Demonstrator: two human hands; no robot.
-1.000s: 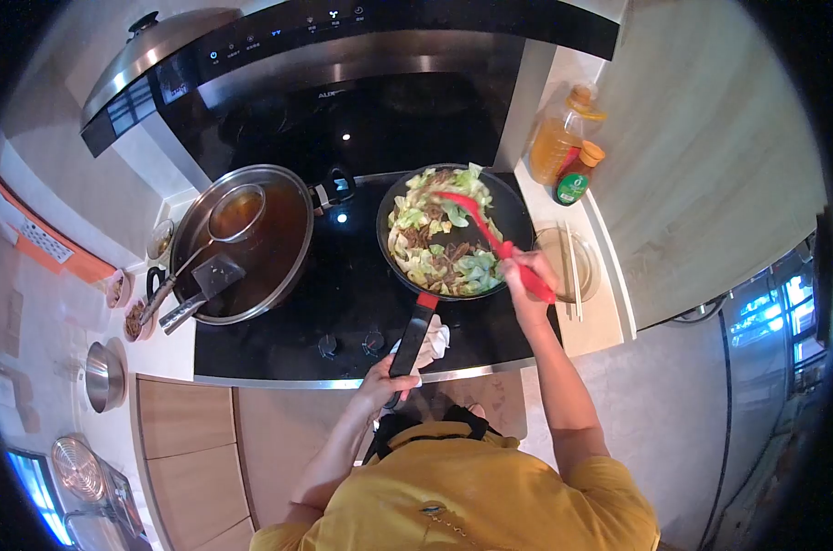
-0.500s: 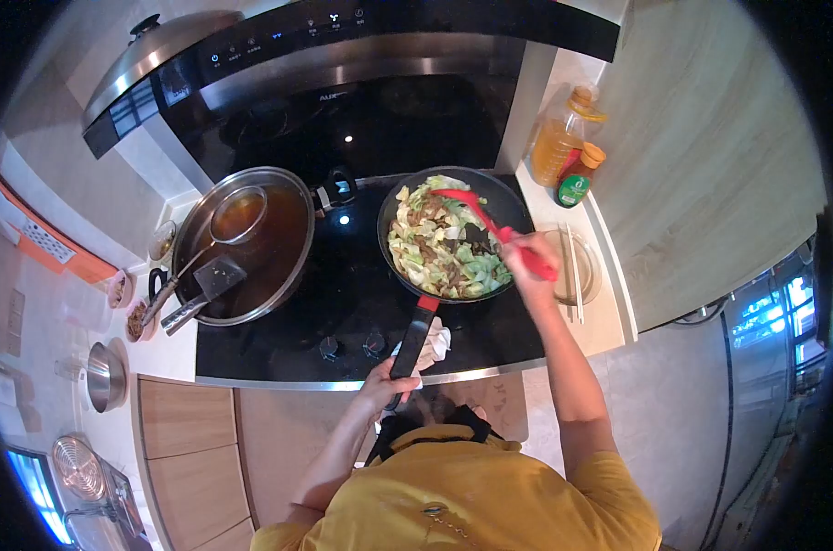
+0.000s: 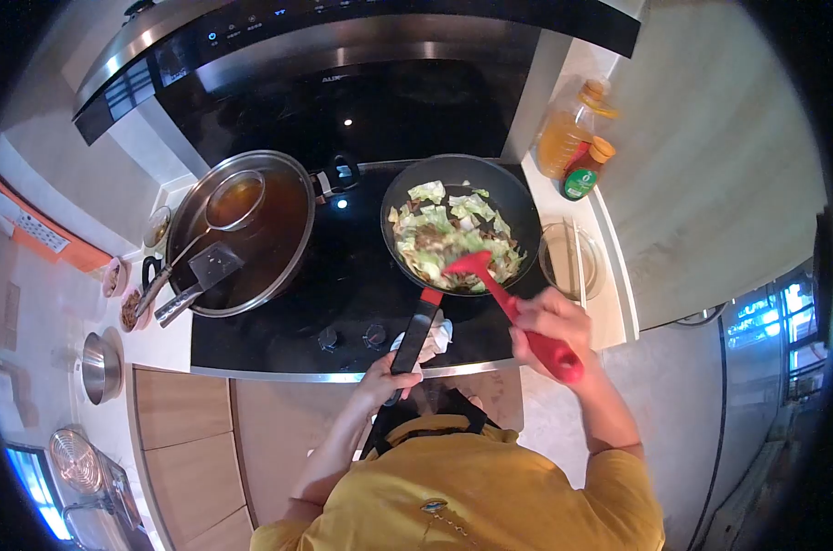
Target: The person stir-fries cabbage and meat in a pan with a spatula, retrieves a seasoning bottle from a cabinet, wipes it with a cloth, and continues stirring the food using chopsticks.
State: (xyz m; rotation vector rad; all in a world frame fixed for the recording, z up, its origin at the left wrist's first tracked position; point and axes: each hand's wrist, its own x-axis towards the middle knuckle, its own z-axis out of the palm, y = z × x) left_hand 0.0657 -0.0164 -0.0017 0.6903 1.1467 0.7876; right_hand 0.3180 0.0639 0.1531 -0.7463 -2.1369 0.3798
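My left hand [image 3: 388, 377] is wrapped round the black handle of a frying pan [image 3: 513, 207], with a pale cloth [image 3: 437, 338] beside the handle. Chopped cabbage and brown pieces [image 3: 453, 234] lie in the pan. My right hand [image 3: 554, 329] grips a red spatula [image 3: 501, 292], whose head touches the food near the pan's front edge. Part of the spatula's handle is hidden by my fingers.
A wide pot [image 3: 290, 266] of brown liquid stands on the left of the cooktop [image 3: 269, 354], holding a strainer [image 3: 235, 200] and a metal turner [image 3: 216, 265]. Bottles [image 3: 563, 138], a glass lid or dish [image 3: 597, 262] and chopsticks [image 3: 579, 262] are at right. A metal bowl [image 3: 100, 368] sits at left.
My right hand has drawn the red spatula toward me, from the back of the pan to its front. The food has shifted forward. My left hand still holds the handle.
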